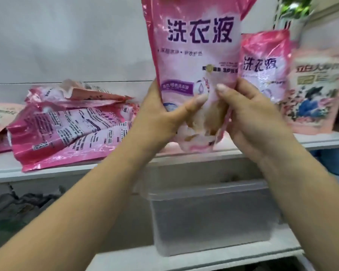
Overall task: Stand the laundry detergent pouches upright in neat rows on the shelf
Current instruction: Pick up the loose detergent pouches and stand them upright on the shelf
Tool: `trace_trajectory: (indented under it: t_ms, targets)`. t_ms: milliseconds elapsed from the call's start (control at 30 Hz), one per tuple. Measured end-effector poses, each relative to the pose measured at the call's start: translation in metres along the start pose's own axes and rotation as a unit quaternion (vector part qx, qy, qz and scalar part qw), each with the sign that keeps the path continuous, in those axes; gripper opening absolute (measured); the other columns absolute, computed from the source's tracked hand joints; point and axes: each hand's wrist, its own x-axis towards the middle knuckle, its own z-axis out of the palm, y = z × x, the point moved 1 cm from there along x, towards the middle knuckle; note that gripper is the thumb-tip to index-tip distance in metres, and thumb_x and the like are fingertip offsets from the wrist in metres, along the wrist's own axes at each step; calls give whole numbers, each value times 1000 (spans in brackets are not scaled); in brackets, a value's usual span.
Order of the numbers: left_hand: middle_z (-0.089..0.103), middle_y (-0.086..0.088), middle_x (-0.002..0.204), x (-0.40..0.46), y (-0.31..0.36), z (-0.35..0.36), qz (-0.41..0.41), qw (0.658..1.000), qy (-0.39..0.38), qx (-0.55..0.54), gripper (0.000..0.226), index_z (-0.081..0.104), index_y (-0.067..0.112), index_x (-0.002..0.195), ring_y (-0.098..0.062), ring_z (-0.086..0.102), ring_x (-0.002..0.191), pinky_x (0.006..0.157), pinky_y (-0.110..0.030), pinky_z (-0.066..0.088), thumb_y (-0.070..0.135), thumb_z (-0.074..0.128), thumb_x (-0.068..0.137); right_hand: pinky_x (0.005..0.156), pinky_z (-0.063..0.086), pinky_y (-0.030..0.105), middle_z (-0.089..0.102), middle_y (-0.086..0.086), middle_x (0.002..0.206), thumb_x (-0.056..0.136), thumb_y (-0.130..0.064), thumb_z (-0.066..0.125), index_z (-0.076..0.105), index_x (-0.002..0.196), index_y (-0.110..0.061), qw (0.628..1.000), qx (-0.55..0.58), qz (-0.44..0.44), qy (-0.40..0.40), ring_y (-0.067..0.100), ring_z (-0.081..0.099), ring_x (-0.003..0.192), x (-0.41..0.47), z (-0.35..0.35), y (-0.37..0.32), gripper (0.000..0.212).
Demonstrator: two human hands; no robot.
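While the white shelf (70, 169) carries a heap of flat pink pouches (70, 124) at left and two upright pouches (266, 65) at right, the held pouch (194, 55) stands upright above its front edge, left hand (164, 116) and right hand (250, 116) both gripping its bottom.

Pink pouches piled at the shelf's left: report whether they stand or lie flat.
Lying flat. The pink pouches overlap in a heap on the shelf, back labels up.
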Motion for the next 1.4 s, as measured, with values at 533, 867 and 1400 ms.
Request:
trace_trajectory:
  t_ms: [533,867,1400]
  targets:
    - [63,-7,99,82,-70,18,-202,978,53,2,63,43,5,121,-23,63,83,56,-25,54,-6,74,67,100,42,49,49,5,134,94,-16,48,37,139,-19,984,-73,91,133,28,50,121,85,-6,57,46]
    - [46,5,135,41,-23,1,-96,989,76,83,68,30,26,137,-9,45,117,95,-24,41,27,67,80,89,39,27,48,-5,124,94,-19,49,37,139,-22,974,-181,49,127,9,43,104,67,-10,52,46]
    - [56,-2,131,-54,-26,-162,-87,721,25,687,85,59,26,123,-25,37,132,110,-41,9,73,7,75,114,8,29,9,-4,156,85,-63,39,20,146,-23,691,-610,-164,-351,11,8,142,17,111,50,75]
